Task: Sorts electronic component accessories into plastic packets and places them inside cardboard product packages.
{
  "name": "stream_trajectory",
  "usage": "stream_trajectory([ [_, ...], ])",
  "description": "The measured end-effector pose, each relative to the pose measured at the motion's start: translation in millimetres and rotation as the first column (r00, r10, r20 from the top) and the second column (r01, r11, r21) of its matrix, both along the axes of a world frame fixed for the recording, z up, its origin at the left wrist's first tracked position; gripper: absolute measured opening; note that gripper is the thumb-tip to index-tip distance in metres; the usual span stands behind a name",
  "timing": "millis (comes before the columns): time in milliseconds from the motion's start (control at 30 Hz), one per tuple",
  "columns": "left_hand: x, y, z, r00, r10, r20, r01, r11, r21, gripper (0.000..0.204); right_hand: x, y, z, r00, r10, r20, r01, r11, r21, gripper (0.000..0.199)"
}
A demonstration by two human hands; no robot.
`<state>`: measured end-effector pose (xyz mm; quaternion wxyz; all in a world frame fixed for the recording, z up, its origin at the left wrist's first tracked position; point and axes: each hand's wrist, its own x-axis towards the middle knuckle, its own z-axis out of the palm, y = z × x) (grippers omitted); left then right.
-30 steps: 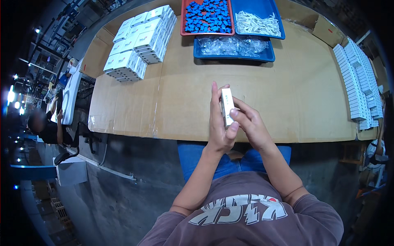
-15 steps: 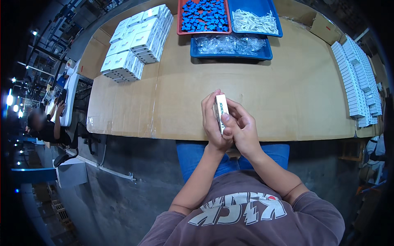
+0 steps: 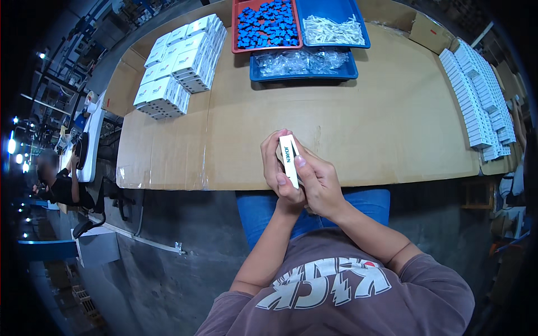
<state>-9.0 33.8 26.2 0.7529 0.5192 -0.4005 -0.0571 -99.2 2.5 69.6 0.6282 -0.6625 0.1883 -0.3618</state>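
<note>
A small white box [image 3: 288,159] with dark print on its narrow side is held between my two hands, just above the table's near edge. My left hand [image 3: 273,167] wraps its left side, with the thumb near the box's lower end. From the right, my right hand [image 3: 321,182] closes on it, the thumb pressing along the box's right edge. A narrow dark gap shows along that edge near the thumb. Most of the box's broad faces are hidden by my palms and fingers.
Stacked white boxes [image 3: 168,73] stand at the left, and rows of small white boxes [image 3: 476,101] at the right. At the back are a red tray [image 3: 234,33] of blue parts, a blue tray [image 3: 365,39] of white pieces and a blue tray [image 3: 302,80] of clear plastic pieces. A person [image 3: 64,185] sits far left.
Both hands and the box have shifted slightly left in the picture. The box's printed side now faces up more fully, and my left thumb has moved toward its lower left edge.
</note>
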Motion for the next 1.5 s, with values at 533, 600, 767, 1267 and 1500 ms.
stream_trajectory([
  [533,-15,19,25,0.997,-0.006,0.077,0.016,0.992,-0.127,0.085,-15,25,5,0.997,-0.058,0.043,0.060,0.996,-0.060,0.047],
  [600,-19,17,22,0.997,0.013,0.081,-0.007,0.997,-0.081,0.087,-17,24,8,0.997,-0.054,0.049,0.057,0.997,-0.050,0.047],
  [767,-17,7,23,0.992,-0.059,0.108,0.063,0.998,-0.028,0.103,-23,1,18,0.999,0.035,0.034,-0.040,0.988,0.148,0.052],
  [1267,-17,-34,30,0.450,-0.469,-0.760,0.672,0.739,-0.058,0.087,-55,-95,-27,0.981,-0.124,-0.147,-0.007,0.742,-0.671,0.081],
  [1500,-23,-43,35,0.328,-0.289,-0.900,0.668,0.744,0.004,0.077,-39,-124,-49,0.997,-0.066,-0.045,0.006,0.627,-0.779,0.085],
])
